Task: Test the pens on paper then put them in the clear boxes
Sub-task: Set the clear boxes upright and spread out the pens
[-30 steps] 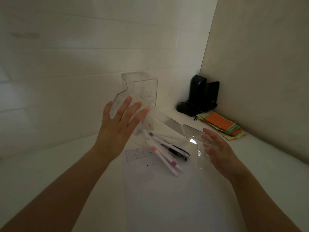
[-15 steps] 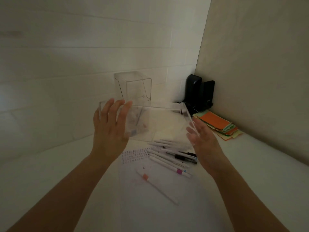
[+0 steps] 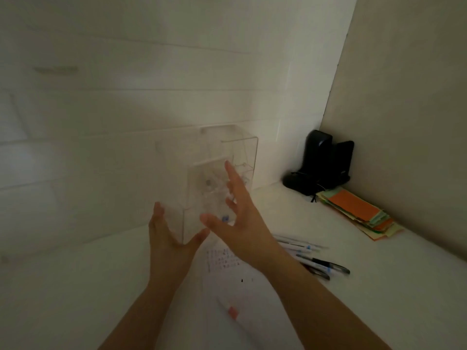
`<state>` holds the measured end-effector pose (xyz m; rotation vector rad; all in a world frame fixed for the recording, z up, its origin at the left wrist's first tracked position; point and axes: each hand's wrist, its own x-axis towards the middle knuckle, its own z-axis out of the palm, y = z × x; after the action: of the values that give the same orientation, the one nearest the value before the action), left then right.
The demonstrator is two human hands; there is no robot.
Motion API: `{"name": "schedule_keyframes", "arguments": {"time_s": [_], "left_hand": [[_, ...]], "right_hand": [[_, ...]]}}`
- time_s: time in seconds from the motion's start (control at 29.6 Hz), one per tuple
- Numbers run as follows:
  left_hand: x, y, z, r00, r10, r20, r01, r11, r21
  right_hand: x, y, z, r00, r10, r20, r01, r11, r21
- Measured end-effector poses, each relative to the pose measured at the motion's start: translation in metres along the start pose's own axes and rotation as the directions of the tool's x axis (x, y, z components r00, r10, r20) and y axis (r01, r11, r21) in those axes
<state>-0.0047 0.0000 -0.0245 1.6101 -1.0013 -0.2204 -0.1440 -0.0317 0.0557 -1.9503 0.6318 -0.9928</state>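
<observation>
I hold the clear box upright above the paper, my left hand cupping its lower corner, thumb and fingers on two faces. My right hand lies spread and straight-fingered against its right side. Pens lie right of the paper on the dim white surface; a second clear box stands behind, by the white wall.
</observation>
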Motion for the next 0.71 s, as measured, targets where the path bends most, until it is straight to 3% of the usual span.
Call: {"name": "schedule_keyframes", "arguments": {"time_s": [0.1,0.2,0.3,0.41,0.57,0.64,0.71], "left_hand": [[0.012,-0.01,-0.002,0.999,-0.046,0.008,0.047,0.998,-0.039],[0.024,-0.016,0.001,0.999,-0.053,-0.001,0.053,0.996,-0.073],[0.035,-0.023,0.003,0.999,-0.033,-0.031,0.03,0.995,-0.096],[0.04,-0.024,0.006,0.998,-0.021,-0.064,0.017,0.997,-0.071],[0.037,-0.015,0.008,0.994,-0.024,-0.11,0.019,0.999,-0.048],[0.034,-0.01,0.009,0.983,-0.064,-0.172,0.057,0.997,-0.045],[0.027,-0.004,0.009,0.961,-0.013,-0.276,0.008,1.0,-0.018]], "right_hand": [[0.007,0.019,0.007,1.0,0.031,-0.005,-0.031,0.997,-0.066],[0.015,0.037,-0.001,0.981,0.042,-0.191,-0.058,0.995,-0.077],[0.029,0.058,-0.016,0.934,0.131,-0.332,-0.177,0.978,-0.112],[0.046,0.068,-0.028,0.914,0.229,-0.335,-0.289,0.947,-0.143],[0.079,0.056,-0.021,0.914,0.282,-0.293,-0.302,0.953,-0.025],[0.089,0.053,-0.012,0.903,0.299,-0.308,-0.314,0.949,0.002],[0.093,0.053,-0.006,0.885,0.297,-0.358,-0.31,0.95,0.022]]}}
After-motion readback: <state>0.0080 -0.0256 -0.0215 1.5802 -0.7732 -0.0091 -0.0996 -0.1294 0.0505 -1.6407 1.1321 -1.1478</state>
